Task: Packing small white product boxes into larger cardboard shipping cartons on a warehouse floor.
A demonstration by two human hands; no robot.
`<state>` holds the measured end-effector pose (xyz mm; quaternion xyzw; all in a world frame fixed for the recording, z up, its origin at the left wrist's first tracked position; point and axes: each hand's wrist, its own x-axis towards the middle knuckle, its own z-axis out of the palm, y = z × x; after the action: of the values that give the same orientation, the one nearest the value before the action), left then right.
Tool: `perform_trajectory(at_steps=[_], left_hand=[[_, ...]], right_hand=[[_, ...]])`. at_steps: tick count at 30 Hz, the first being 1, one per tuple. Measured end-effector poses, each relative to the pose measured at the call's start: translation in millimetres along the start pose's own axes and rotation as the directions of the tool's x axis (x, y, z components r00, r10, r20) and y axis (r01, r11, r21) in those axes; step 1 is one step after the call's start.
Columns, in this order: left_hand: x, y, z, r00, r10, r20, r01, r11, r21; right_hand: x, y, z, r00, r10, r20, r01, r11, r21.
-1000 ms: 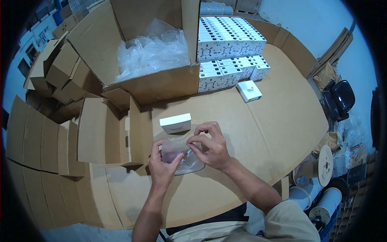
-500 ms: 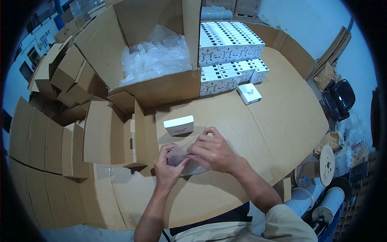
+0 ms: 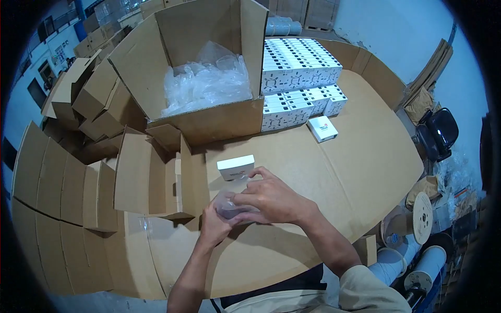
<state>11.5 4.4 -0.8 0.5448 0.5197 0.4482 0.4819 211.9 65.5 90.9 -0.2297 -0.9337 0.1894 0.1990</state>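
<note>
A clear plastic bag is stretched between my two hands over the cardboard surface. My left hand grips the bag's left side, its fingers curled and partly hidden by the film. On the other side my right hand is closed at the bag's upper right, the fingers bent and some of them behind the plastic. Just beyond the bag, a small white box stands on edge, close to my right fingertips. Whether those fingertips touch the box cannot be made out.
A large open carton full of clear plastic bags stands at the back. Stacked white boxes are to its right, with one loose white box in front. Open brown cartons line the left; cable spools stand at right.
The plastic bag is spread wider between my hands. My right fingers have moved nearer the small white box. The whole view has shifted slightly.
</note>
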Motion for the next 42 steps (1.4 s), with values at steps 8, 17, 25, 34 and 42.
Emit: perform_trajectory(at_steps=[8,17,25,34,42], left_hand=[[-2.1,-0.9,0.1,0.999,0.016,-0.032,-0.016,1.0,0.013],[-1.5,3.8,2.7,0.993,-0.019,-0.113,0.04,0.982,0.185],[1.9,-2.2,0.2,0.992,-0.009,-0.129,0.026,0.992,0.126],[2.7,16.0,1.0,0.991,-0.097,-0.093,0.097,0.995,-0.006],[0.8,17.0,1.2,0.991,-0.099,-0.094,0.1,0.995,0.014]], right_hand=[[16.2,-0.3,-1.3,0.997,0.025,0.079,-0.02,0.997,-0.068],[-1.1,35.2,12.8,0.75,0.407,-0.521,-0.009,0.794,0.607],[-14.1,71.5,37.1,0.798,0.45,-0.4,-0.17,0.806,0.567],[-6.7,84.2,58.3,0.798,0.532,-0.283,-0.157,0.637,0.755],[-16.3,83.3,51.1,0.748,0.534,-0.394,-0.103,0.681,0.725]])
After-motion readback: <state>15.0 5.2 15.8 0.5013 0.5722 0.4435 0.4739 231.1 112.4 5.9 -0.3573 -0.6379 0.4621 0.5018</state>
